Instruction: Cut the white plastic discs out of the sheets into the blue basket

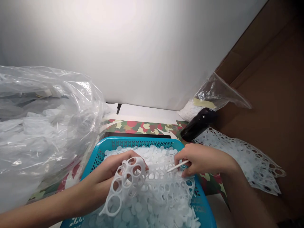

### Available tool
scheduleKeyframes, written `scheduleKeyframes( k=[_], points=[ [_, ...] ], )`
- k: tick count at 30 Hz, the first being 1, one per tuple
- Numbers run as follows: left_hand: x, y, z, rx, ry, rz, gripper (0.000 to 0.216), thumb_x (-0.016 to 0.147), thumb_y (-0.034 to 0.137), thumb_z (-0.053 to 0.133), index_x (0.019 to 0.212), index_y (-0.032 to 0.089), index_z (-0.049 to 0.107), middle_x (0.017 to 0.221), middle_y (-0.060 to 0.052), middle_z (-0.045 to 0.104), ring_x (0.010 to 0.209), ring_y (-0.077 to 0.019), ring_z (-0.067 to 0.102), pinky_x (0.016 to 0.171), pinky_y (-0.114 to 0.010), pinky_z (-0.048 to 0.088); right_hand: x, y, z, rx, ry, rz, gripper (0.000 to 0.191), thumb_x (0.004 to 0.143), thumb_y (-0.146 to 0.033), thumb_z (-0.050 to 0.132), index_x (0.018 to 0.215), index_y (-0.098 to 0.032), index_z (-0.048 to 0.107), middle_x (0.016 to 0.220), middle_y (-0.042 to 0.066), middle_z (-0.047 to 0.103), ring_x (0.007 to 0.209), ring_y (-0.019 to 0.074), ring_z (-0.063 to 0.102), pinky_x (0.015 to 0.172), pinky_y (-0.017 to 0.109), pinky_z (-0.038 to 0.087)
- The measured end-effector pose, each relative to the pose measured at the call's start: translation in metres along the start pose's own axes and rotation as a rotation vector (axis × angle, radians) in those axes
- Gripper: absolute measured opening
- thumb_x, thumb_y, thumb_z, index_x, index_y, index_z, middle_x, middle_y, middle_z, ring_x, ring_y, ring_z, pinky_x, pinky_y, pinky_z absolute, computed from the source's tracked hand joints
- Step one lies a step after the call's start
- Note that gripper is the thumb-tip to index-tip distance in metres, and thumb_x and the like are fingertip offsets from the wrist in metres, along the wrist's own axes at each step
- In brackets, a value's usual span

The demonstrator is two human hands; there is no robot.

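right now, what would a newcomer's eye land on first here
Probably the bright blue basket at the bottom centre, full of small white discs. Over it, the left hand holds a white sheet of round holes, and the right hand holds a thin white stick pointed at it. A large clear plastic bag bulges across the left side.

at six o'clock, the basket [140, 138] is smooth plastic with a soft gloss; the discs [135, 209] inside look like milky, matt plastic. the mesh [152, 186] is satiny, translucent plastic, the stick [177, 166] smooth and matt. at nine, the bag [54, 123] is glossy, crinkled clear film. near three, the tube [197, 125] is glossy; beyond, matt cardboard [268, 91]. at twelve, a smooth, matt wall [133, 57].
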State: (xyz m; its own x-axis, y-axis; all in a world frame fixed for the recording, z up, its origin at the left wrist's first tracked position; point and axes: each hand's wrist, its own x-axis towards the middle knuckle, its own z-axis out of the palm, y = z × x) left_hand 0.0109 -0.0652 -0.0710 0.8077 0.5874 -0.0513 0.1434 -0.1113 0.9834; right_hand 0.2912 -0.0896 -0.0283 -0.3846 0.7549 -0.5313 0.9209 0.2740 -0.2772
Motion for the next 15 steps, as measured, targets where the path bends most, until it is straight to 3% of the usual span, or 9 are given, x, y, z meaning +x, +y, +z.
scheduleKeyframes(
  k=[6, 11, 15],
  points=[
    [0.000, -0.008, -0.002, -0.131, 0.044, -0.024, 0.019, 0.092, 0.038, 0.048, 0.100, 0.024, 0.059, 0.102, -0.004, 0.061, 0.096, -0.0200, 0.057, 0.077, -0.026, 0.047, 0.006, -0.004, 0.011, -0.089, 0.047, 0.047, 0.012, 0.065, -0.024, 0.068, 0.077, -0.019, 0.067, 0.066, 0.001, 0.061, 0.063, 0.0168, 0.054, 0.047, 0.024, 0.024],
    [-0.002, -0.007, -0.002, -0.152, 0.073, -0.004, 0.015, 0.091, 0.033, 0.051, 0.098, 0.024, 0.061, 0.100, -0.003, 0.062, 0.094, -0.0186, 0.059, 0.075, -0.024, 0.049, -0.001, -0.006, 0.005, -0.072, 0.044, 0.012, 0.002, 0.071, -0.019, 0.062, 0.072, -0.019, 0.064, 0.062, -0.001, 0.061, 0.059, 0.0136, 0.053, 0.048, 0.022, 0.026],
    [-0.003, -0.005, -0.004, -0.104, 0.179, 0.022, 0.023, 0.088, 0.041, 0.048, 0.087, 0.019, 0.057, 0.084, -0.003, 0.061, 0.074, -0.0166, 0.061, 0.064, -0.023, 0.051, -0.021, -0.001, -0.007, 0.006, -0.017, -0.037, 0.005, 0.076, -0.015, 0.060, 0.076, -0.019, 0.063, 0.057, -0.005, 0.059, 0.051, 0.0092, 0.052, 0.048, 0.019, 0.031]
  ],
)
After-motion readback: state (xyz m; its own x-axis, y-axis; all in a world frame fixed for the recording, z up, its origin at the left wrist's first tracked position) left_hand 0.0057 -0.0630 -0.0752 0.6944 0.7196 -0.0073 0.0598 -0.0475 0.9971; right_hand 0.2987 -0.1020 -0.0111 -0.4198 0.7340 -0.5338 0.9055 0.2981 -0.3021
